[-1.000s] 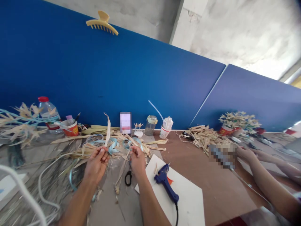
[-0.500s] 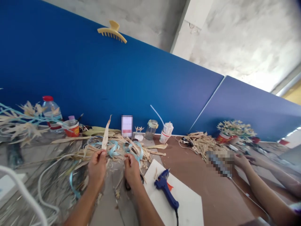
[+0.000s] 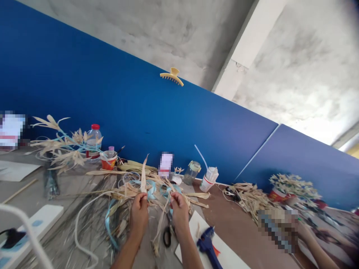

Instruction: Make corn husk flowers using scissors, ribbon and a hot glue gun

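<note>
My left hand (image 3: pixel 139 213) pinches the lower end of a pale dried corn husk strip (image 3: pixel 143 175), which stands upright above the fingers. Level with it on the right, my right hand (image 3: pixel 180 212) has its thumb and fingertips pressed together; anything between them is too small to make out. Behind both hands lies a heap of dried husk strips (image 3: pixel 127 192) mixed with light blue ribbon (image 3: pixel 152 189). Beside my right wrist are black-handled scissors (image 3: pixel 167 237), partly hidden. A blue glue gun (image 3: pixel 206 244) rests on a white board (image 3: pixel 193 226) to the right.
Husk flowers on blue stems (image 3: pixel 70 145) stand by a red-capped bottle (image 3: pixel 95 138) and a red cup (image 3: pixel 109 161). A power strip (image 3: pixel 42 224) and white cable (image 3: pixel 76 231) lie left. A glass jar (image 3: pixel 192 172) and white cup (image 3: pixel 207 183) stand behind. Another person's arm (image 3: pixel 314 239) reaches in at right.
The view has swung left and up, so things appear lower and further right. The power strip shows more fully. My left hand still holds the husk strip; both hands stay close together.
</note>
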A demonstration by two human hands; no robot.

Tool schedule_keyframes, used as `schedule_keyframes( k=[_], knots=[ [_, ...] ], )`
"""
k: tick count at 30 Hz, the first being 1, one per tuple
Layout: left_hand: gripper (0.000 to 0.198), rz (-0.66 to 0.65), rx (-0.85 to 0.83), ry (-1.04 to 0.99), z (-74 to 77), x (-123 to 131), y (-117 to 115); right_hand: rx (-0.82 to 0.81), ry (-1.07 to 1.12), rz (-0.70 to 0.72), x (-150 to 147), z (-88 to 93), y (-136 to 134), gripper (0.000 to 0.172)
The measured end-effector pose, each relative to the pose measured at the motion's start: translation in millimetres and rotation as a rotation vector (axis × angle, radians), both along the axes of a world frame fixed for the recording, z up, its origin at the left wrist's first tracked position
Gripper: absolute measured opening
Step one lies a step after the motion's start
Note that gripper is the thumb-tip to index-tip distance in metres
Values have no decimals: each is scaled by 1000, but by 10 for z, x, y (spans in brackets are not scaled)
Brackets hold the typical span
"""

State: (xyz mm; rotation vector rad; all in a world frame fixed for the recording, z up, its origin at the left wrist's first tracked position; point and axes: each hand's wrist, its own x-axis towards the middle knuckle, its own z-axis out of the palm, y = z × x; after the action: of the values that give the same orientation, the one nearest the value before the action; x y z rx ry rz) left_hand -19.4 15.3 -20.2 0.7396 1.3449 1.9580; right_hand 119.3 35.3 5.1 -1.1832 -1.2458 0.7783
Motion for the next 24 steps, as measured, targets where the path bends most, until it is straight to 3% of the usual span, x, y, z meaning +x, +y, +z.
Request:
schedule_keyframes(
  k=[5,9,15,19,24],
  knots=[
    [13,-7,9,-118,-39,-21,22,-1,-102,84,-9,376,183,25],
    [17,-67,3,-135,-61,-15,31,67,-511,37,-62,536,536,25],
    [23,-161,-57,-59,-125,68,30,77,-800,123,-420,588,1019,20],
    [23,-296,-104,14,-112,168,-21,129,-997,224,-789,588,1255,22],
    [24,-363,-200,67,-83,270,-78,185,-1234,357,-1213,481,1529,27]
  ],
)
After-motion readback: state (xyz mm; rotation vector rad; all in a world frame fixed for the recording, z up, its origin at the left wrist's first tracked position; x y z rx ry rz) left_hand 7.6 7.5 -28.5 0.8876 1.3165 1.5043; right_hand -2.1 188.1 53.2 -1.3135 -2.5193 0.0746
